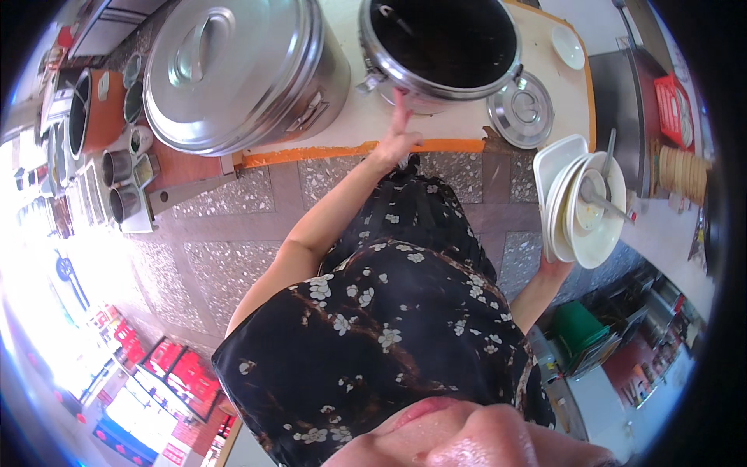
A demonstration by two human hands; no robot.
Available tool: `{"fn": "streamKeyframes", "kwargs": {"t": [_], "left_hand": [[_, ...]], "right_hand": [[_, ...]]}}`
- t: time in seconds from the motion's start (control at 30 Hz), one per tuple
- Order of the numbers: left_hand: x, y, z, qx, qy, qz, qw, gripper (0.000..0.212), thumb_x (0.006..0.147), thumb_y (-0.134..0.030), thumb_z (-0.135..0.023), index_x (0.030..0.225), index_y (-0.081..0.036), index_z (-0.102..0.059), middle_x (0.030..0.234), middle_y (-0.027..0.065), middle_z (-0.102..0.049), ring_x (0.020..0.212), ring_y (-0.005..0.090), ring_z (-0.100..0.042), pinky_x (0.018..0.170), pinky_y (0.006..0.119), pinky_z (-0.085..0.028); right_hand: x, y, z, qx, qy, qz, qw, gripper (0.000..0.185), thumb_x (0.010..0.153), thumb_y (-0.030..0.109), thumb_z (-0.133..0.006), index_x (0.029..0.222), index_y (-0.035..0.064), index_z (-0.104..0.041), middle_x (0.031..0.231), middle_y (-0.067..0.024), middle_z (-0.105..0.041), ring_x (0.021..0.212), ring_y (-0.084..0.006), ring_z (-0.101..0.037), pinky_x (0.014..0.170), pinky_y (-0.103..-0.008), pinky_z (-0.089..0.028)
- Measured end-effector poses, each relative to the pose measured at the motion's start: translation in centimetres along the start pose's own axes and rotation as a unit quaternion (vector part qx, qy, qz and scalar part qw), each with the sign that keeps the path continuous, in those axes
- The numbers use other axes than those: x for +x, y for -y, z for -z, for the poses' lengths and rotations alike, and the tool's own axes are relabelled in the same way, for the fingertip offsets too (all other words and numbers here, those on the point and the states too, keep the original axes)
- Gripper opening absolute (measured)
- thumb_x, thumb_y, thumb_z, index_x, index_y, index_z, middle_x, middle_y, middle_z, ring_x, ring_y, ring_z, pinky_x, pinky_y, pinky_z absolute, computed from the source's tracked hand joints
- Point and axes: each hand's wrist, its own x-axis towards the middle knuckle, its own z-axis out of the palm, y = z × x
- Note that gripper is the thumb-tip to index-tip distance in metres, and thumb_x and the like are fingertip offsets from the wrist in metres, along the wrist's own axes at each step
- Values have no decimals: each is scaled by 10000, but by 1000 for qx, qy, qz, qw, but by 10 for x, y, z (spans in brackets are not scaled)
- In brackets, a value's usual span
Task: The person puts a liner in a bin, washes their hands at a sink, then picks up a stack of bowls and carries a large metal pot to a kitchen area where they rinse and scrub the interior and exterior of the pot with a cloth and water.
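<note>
My left hand point(399, 140) reaches forward with its index finger extended to the side of an open steel pot point(402, 76). Whether the fingertip touches the metal I cannot tell; nothing is held in that hand. Dark contents point(449, 46) show inside the pot, with a metal handle point(397, 18) sticking up from them. Out to the right, my right hand point(554, 265) grips a stack of white dishes point(601, 239) from below. The stack tilts, and a small bowl point(586, 216) and spoons point(607, 204) rest on its top dish. A round steel lid point(521, 111) lies beside the pot.
A large lidded steel pot point(233, 76) stands left on the orange-edged table point(356, 125). A white dish point(567, 48) is at the table's far right. Steel cups point(124, 201) and an orange-brown container point(105, 111) sit further left. A red basket point(672, 111) stands on the right.
</note>
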Motion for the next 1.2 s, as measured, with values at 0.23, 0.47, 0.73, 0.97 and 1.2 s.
{"fn": "streamKeyframes", "kwargs": {"t": [0.23, 0.47, 0.73, 0.97, 1.2], "left_hand": [[35, 12, 12, 183, 218, 102, 953, 516, 777, -81, -502, 1284, -52, -407, 1282, 118, -460, 1187, 228, -414, 903, 316, -410], [120, 19, 92, -357, -215, 162, 894, 284, 826, -324, -580, 832, -45, -525, 772, 56, -554, 671, 170, -529, 624, 281, -446], [103, -60, 65, -160, -178, 74, 968, 240, 817, -329, -627, 761, -118, -526, 663, -40, -465, 600, 82, -431, 547, 230, -326], [103, -112, 37, 59, -159, 117, 979, 342, 763, -408, -672, 812, -103, -525, 656, -35, -493, 589, 46, -416, 543, 203, -327], [133, -126, 51, 117, -120, 285, 944, 238, 721, -356, -647, 715, -144, -538, 621, -31, -440, 609, 94, -426, 593, 268, -362]], "right_hand": [[5, 17, -11, -5, 29, 2, 1000, 490, 893, 292, -466, 1283, 8, -385, 1270, -162, -463, 1133, -299, -489, 941, -434, -437], [-12, 13, 6, 34, 7, -3, 999, 478, 892, 282, -469, 1272, 1, -401, 1259, -166, -474, 1133, -301, -488, 945, -438, -431], [-24, 4, 31, 103, -26, 8, 994, 480, 886, 291, -471, 1268, 7, -405, 1253, -168, -478, 1125, -309, -495, 932, -445, -443], [-33, -9, 33, 101, -163, 10, 981, 507, 887, 305, -463, 1296, 21, -372, 1263, -163, -471, 1115, -309, -506, 909, -442, -466], [-33, -22, 47, 139, -237, -23, 961, 495, 891, 301, -454, 1288, 14, -380, 1242, -163, -490, 1092, -310, -524, 893, -445, -480]]}}
